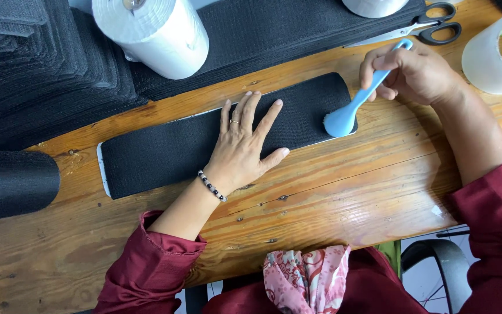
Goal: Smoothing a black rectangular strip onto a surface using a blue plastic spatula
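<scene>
One wooden table (332, 192), knotty planks, fills the frame w/ one black strip (204, 139) at centre. Left hand (242, 145) lies flat on strip, fingers spread, gripping nothing; right hand (413, 72), upper right, fingers curled round one blue brush (350, 107), head at strip's right end. Also 2 white rolls (155, 32), 1 pr scissors (419, 29) along top.

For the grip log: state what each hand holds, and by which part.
Right hand holds blue brush by its handle. Left hand holds nothing, flat on black strip.

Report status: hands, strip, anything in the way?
Left hand flat on black strip. Right hand grips blue brush, head at strip's right end. Scissors lie apart, nothing blocking.
</scene>
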